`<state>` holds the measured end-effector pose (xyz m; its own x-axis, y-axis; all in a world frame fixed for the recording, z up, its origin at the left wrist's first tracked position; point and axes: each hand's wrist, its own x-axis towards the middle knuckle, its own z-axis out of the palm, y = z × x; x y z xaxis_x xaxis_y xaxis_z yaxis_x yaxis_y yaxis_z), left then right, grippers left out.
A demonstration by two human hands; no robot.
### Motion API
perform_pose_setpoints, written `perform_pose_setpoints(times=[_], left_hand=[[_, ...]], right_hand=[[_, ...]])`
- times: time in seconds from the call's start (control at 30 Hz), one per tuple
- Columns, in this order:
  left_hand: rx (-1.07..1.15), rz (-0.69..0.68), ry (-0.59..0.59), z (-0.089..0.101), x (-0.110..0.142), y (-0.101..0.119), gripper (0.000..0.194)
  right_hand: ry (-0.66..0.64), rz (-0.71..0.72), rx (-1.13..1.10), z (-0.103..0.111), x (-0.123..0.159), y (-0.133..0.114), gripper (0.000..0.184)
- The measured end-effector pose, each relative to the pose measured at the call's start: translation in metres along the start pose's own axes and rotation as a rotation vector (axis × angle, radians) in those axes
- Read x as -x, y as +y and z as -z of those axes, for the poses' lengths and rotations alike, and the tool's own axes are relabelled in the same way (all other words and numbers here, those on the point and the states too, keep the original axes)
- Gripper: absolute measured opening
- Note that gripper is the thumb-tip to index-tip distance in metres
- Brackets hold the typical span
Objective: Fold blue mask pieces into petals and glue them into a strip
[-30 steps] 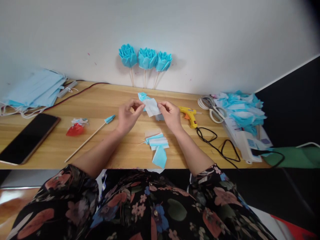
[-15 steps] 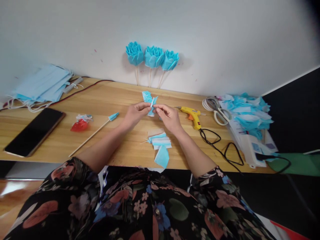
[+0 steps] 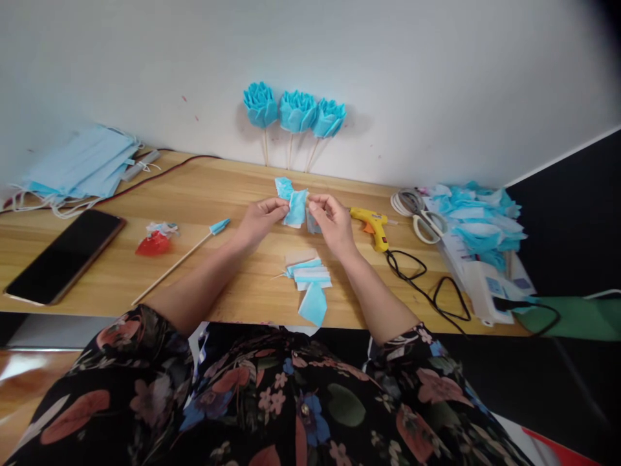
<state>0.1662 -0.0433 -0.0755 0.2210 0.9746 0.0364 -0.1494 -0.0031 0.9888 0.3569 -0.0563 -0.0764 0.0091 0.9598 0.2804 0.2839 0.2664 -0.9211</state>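
Observation:
My left hand [image 3: 264, 220] pinches the left edge of a small blue mask fabric piece [image 3: 295, 208]. My right hand [image 3: 334, 220] has its thumb and finger closed at that piece's right side, where a thin greyish-white layer [image 3: 312, 224] hangs below the fingers. Whether that layer is fully separate I cannot tell. Just behind lies another crumpled blue piece [image 3: 283, 187]. Nearer my body is a small pile of blue and white fabric strips [image 3: 313, 275], with a petal-shaped blue cutting [image 3: 313, 304] at its front.
Three blue fabric flowers [image 3: 297, 111] on sticks lean against the wall. A yellow glue gun [image 3: 371, 223], scissors [image 3: 431, 225] and a heap of fabric scraps [image 3: 478, 217] are on the right. To the left lie a blue-tipped stick [image 3: 182, 262], a phone [image 3: 68, 255] and masks [image 3: 85, 162].
The fabric between my hands has gone from folded and narrow to spread out, its blue face showing. My right hand has moved slightly right, with a greyish-white layer now visible under it.

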Motion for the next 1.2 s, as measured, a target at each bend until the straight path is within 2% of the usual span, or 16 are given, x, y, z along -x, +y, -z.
perform_pose_setpoints(times=[0.2, 0.4, 0.57, 0.87, 1.03, 1.2], left_hand=[[-0.025, 0.019, -0.082, -0.002, 0.000, -0.004, 0.032], [-0.063, -0.045, -0.023, -0.002, 0.000, 0.001, 0.048], [-0.086, -0.091, -0.035, -0.003, 0.001, 0.003, 0.039], [-0.053, -0.084, 0.050, 0.001, -0.002, 0.001, 0.020], [-0.068, -0.097, 0.111, 0.001, -0.002, 0.003, 0.018], [-0.057, -0.083, 0.102, 0.003, -0.003, 0.006, 0.021]], right_hand=[[-0.035, -0.010, 0.048, -0.002, 0.001, -0.007, 0.030], [-0.011, -0.011, 0.084, -0.003, 0.002, -0.011, 0.033], [-0.025, 0.014, 0.083, -0.004, 0.003, -0.012, 0.030], [0.009, -0.003, 0.079, -0.003, 0.003, -0.010, 0.033], [0.061, -0.007, 0.049, -0.003, 0.002, -0.008, 0.034], [0.020, -0.092, -0.011, -0.002, 0.000, -0.008, 0.044]])
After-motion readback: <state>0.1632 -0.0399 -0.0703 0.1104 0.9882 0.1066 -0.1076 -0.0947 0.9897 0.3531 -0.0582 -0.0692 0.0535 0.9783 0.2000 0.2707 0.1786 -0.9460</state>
